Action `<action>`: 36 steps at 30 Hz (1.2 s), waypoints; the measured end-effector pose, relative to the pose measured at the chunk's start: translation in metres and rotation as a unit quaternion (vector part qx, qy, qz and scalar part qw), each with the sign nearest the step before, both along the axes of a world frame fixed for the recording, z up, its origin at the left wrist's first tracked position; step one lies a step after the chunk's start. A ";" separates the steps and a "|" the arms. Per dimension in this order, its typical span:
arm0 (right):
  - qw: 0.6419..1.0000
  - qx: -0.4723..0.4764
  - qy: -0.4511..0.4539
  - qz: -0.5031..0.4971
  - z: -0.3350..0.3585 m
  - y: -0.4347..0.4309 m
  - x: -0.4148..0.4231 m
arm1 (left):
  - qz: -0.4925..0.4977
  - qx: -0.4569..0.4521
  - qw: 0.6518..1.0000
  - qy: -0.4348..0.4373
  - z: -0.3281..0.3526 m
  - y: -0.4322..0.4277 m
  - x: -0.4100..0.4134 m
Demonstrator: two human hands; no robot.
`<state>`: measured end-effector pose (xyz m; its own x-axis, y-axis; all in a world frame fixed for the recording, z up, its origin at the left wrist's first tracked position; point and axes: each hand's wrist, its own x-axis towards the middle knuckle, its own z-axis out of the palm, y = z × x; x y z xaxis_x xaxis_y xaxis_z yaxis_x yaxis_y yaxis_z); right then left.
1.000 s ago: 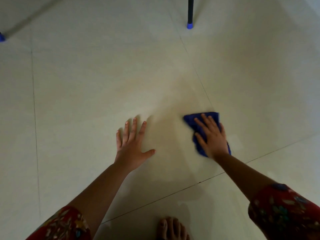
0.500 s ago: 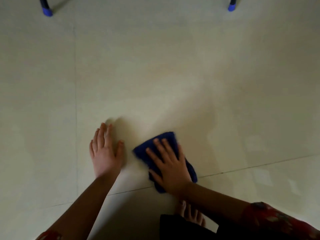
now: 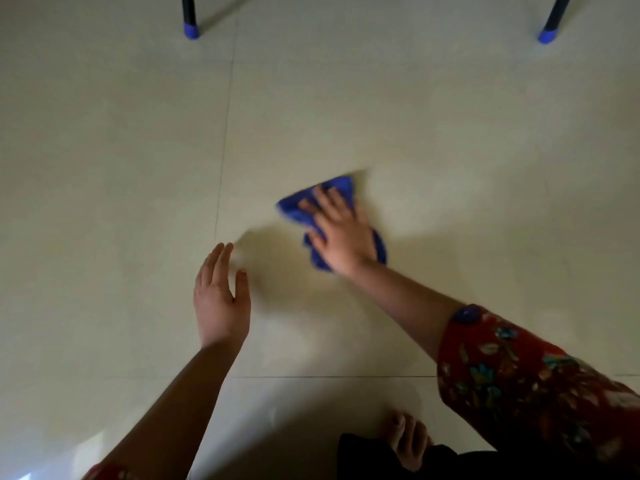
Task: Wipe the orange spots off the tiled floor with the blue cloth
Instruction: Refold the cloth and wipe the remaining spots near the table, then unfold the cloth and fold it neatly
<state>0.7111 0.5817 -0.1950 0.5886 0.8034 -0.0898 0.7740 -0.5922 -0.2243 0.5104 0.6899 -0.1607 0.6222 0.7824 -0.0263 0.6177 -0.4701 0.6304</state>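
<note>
The blue cloth lies bunched mid-tile on the tiled floor, pressed down by the right hand, whose fingers are straight and slightly apart. The left hand lies flat at its 7 o'clock, fingers together, just beside a grout line. Bare tile runs toward 12 o'clock as far as two blue-capped legs, at 11 and 1. One bare foot shows at 6.

Two hands, one blue cloth, two blue-capped legs, one bare foot, two grout lines
</note>
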 end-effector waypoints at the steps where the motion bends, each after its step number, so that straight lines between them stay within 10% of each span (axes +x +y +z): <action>1: 0.997 0.011 0.005 0.081 -0.002 0.006 -0.032 | 0.029 -0.006 1.000 -0.009 0.003 0.002 -0.005; 8: 0.909 0.020 0.029 0.416 -0.008 -0.106 -0.102 | 0.093 -0.074 0.993 0.011 0.019 0.001 -0.024; 11: 0.957 0.053 0.037 0.282 0.003 -0.146 -0.047 | -0.022 -0.092 0.994 0.058 0.031 -0.007 -0.017; 14: 0.969 0.160 0.175 -0.070 0.031 -0.149 -0.017 | -0.147 -0.125 0.975 0.112 0.046 -0.016 -0.005; 15: 0.915 0.233 0.263 -0.196 0.047 -0.141 -0.015 | -0.171 -0.146 0.967 0.117 0.054 -0.019 0.001; 17: 0.700 0.393 0.480 -0.355 0.076 -0.119 -0.014 | -0.184 -0.201 0.957 0.104 0.072 -0.024 0.015; 20: 0.392 0.473 0.704 -0.356 0.113 -0.099 -0.008 | -0.155 -0.269 0.951 -0.004 0.117 -0.031 0.047; 22: 0.319 0.488 0.757 -0.296 0.147 -0.084 -0.005 | -0.137 -0.270 0.949 -0.083 0.155 -0.031 0.071; 36: 0.396 0.502 0.744 -0.191 0.276 -0.002 -0.003 | -0.152 -0.243 0.938 -0.193 0.275 -0.015 0.130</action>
